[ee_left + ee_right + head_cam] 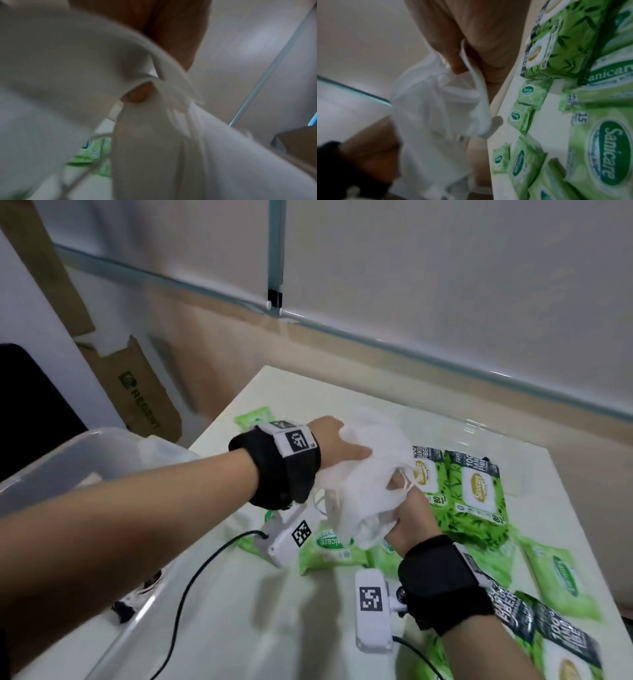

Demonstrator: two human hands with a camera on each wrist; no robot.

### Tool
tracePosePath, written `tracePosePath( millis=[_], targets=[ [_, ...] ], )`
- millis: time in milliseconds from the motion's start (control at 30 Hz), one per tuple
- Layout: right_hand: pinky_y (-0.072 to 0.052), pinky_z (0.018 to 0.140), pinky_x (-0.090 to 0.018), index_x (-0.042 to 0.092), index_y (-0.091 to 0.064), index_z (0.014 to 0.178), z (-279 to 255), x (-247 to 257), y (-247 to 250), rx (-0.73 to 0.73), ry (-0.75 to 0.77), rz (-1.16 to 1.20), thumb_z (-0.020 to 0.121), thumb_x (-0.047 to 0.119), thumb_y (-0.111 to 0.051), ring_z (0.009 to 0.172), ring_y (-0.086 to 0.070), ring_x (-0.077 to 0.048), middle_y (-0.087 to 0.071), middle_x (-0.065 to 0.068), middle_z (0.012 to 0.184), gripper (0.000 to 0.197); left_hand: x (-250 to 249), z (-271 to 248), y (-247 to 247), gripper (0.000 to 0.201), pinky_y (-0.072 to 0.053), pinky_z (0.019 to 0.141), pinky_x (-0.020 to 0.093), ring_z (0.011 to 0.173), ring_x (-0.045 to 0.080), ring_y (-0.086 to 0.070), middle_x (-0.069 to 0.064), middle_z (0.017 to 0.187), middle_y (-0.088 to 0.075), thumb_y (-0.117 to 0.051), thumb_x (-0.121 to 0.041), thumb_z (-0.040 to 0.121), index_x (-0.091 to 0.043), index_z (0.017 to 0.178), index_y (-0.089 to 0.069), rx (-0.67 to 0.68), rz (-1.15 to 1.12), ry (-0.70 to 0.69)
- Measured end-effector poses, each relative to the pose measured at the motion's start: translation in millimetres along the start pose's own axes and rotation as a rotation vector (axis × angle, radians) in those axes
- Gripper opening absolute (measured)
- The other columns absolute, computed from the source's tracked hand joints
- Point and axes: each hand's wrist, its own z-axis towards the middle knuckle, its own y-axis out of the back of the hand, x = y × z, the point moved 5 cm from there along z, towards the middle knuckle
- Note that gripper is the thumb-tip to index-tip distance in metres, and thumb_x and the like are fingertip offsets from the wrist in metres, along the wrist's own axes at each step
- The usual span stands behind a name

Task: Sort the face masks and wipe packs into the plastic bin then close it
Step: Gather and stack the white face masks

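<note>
At the far left of the head view, the translucent plastic bin point(85, 453) stands open at the table's point(239, 611) left edge, with something white lying inside it, too blurred to identify. Just right of it, the person's left hand point(337, 445) reaches across and grips the top of a bundle of white face masks point(370, 474) held above the table's middle; the left wrist view shows a fingertip point(139, 94) curled into the white folds and ear loops. The right hand point(409, 517) grasps the same bundle from below, its fingers point(453, 54) closed through a white loop point(477, 81). Small light-green wipe packs point(329, 549) lie on the table beneath the bundle and toward its far left corner. Further right, large dark-green leaf-printed wipe packs point(478, 494) lie side by side, with more packs of both kinds spread toward the table's near right edge.
</note>
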Motion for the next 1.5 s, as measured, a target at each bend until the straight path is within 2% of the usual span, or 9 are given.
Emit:
tracePosePath(
  millis=[167, 267, 367, 500, 600, 767, 933, 1267, 1500],
  targets=[
    [-0.048, 0.098, -0.040, 0.002, -0.065, 0.118, -43.5, 9.7, -7.2, 0.261, -0.019, 0.293, 0.071, 0.063, -0.061, 0.112, -0.060, -0.029, -0.064, -0.016, 0.118, 0.077, 1.2, -29.0, -13.7, 0.063, -0.038, 0.092, 0.026, 0.120, 0.025, -0.050, 0.009, 0.133, -0.054, -0.064, -0.047, 0.083, -0.009, 0.130, -0.049, -0.044, -0.021, -0.021],
    [-0.044, 0.096, -0.040, 0.003, -0.058, 0.126, -52.1, -0.8, -4.0, 0.235, 0.001, 0.089, 0.065, 0.036, -0.081, 0.111, -0.057, -0.030, -0.059, -0.018, 0.121, 0.073, -5.2, -48.3, -17.3, 0.062, -0.038, 0.081, 0.025, 0.111, 0.024, -0.055, 0.006, 0.124, -0.058, -0.066, -0.047, 0.081, -0.011, 0.127, -0.044, -0.072, -0.077, -0.044],
    [-0.054, 0.081, -0.037, -0.006, -0.052, 0.127, -57.2, -3.8, 4.0, 0.103, 0.056, 0.028, 0.069, 0.009, -0.072, 0.097, -0.063, -0.031, -0.061, -0.024, 0.118, 0.063, -8.4, -65.3, -19.1, 0.062, -0.042, 0.080, 0.026, 0.102, 0.021, -0.056, 0.003, 0.115, -0.057, -0.068, -0.046, 0.080, -0.013, 0.126, -0.042, -0.060, -0.156, -0.051],
    [-0.053, 0.085, -0.043, -0.010, -0.051, 0.126, -73.0, -3.1, 15.6, 0.080, 0.075, 0.072, 0.071, 0.002, -0.068, 0.100, -0.061, -0.035, -0.058, -0.029, 0.121, 0.059, -2.3, -84.6, -14.2, 0.068, -0.054, 0.084, 0.038, 0.089, 0.025, -0.064, 0.008, 0.104, -0.062, -0.083, -0.025, 0.061, -0.015, 0.120, -0.049, 0.035, -0.479, -0.040],
    [-0.049, 0.093, -0.047, -0.006, -0.054, 0.122, -83.7, -3.7, 23.4, 0.069, 0.076, 0.058, 0.069, 0.003, -0.070, 0.102, -0.062, -0.035, -0.060, -0.026, 0.116, 0.056, 1.9, -98.5, -3.3, 0.034, -0.053, 0.074, 0.031, 0.071, 0.020, -0.060, 0.010, 0.089, -0.062, -0.070, 0.005, 0.075, -0.010, 0.102, -0.056, 0.082, -0.696, -0.078],
    [-0.047, 0.094, -0.047, -0.009, -0.056, 0.119, -102.1, -2.5, 20.9, 0.052, 0.113, 0.009, 0.070, 0.005, -0.070, 0.102, -0.060, -0.035, -0.060, -0.027, 0.115, 0.053, 8.9, -118.9, 11.1, 0.011, -0.054, 0.053, 0.022, 0.049, 0.016, -0.062, 0.014, 0.069, -0.064, -0.052, 0.010, 0.088, 0.000, 0.086, -0.057, 0.106, -0.893, -0.112],
    [-0.056, 0.066, -0.031, -0.001, -0.059, 0.099, -117.8, -4.1, 21.0, 0.070, 0.131, -0.073, 0.082, -0.004, -0.060, 0.074, -0.065, -0.027, -0.065, -0.017, 0.086, 0.017, 7.9, -133.4, 22.1, 0.012, -0.053, 0.053, 0.020, 0.052, 0.015, -0.064, 0.006, 0.064, -0.067, -0.047, -0.005, 0.095, -0.002, 0.089, -0.057, 0.077, -1.023, -0.149],
    [-0.056, 0.069, -0.035, -0.012, -0.049, 0.122, -144.6, -13.4, 18.2, 0.088, 0.077, -0.235, 0.058, 0.005, -0.068, 0.085, -0.064, -0.034, -0.063, -0.028, 0.106, 0.069, -41.1, -165.6, 15.6, 0.020, -0.054, 0.065, 0.029, 0.067, 0.027, -0.063, 0.013, 0.072, -0.063, -0.031, -0.006, 0.086, -0.003, 0.092, -0.050, 0.233, -1.593, -0.293],
    [-0.053, 0.065, -0.028, -0.002, -0.057, 0.111, -159.3, -3.7, 24.4, 0.210, 0.105, -0.125, 0.060, 0.014, -0.068, 0.076, -0.065, -0.027, -0.067, -0.015, 0.092, 0.054, -41.0, -160.7, -14.2, 0.033, -0.045, 0.097, 0.035, 0.097, 0.021, -0.065, 0.010, 0.101, -0.068, -0.028, 0.012, 0.087, -0.008, 0.100, -0.051, 0.082, -1.350, -0.338]
  ],
)
